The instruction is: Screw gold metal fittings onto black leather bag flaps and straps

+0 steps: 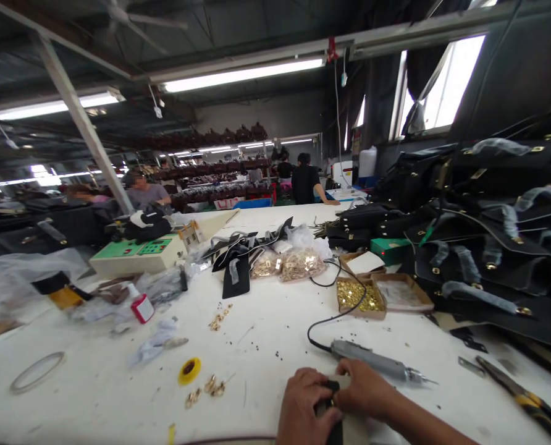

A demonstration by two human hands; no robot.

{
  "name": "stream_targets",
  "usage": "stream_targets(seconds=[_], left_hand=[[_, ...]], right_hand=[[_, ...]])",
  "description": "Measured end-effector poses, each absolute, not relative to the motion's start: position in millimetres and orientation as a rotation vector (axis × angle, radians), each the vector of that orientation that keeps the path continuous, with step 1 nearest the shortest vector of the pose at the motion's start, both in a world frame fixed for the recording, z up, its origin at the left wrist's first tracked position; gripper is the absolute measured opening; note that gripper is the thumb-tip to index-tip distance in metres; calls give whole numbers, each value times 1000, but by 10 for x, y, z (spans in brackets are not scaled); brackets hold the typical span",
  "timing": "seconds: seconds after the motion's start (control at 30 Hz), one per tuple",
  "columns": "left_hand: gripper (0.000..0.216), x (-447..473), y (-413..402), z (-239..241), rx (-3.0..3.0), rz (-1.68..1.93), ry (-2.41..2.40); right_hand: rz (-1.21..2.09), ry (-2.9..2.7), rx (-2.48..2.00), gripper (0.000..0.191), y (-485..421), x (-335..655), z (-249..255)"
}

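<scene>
Curled left hand [304, 406] against curled right hand [366, 389]

No text can be read. The green control panel [139, 248], far up and left of the fingers of the left hand [303, 405], bears markings too blurred to read. So does the white label on the red bottle [142, 307], nearer those fingers.
</scene>
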State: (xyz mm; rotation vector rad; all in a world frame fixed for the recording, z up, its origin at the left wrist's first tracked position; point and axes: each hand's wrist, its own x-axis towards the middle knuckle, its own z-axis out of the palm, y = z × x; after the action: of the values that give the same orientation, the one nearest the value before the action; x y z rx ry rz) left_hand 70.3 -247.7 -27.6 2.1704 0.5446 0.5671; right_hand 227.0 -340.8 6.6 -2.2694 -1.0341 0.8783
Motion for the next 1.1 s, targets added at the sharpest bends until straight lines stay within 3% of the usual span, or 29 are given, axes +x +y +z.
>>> stream_targets(seconds=[0.2,0.5,1.0,1.1], left_hand=[[26,724,-2526,-218,2157,594,587],[20,728,-2533,-78,2242,493,632],[21,731,-2618,-46,2389,413,615],[21,728,-2639,-41,2420,424,615]], right_hand=[[996,-993,-2223,34,-3426,2272,90],[726,-1015,-2305,35,-3545,2277,-24],[849,-1102,-2302,53,-3660,2335,159],[740,-1160,-2350,50,-3741,2340,218]])
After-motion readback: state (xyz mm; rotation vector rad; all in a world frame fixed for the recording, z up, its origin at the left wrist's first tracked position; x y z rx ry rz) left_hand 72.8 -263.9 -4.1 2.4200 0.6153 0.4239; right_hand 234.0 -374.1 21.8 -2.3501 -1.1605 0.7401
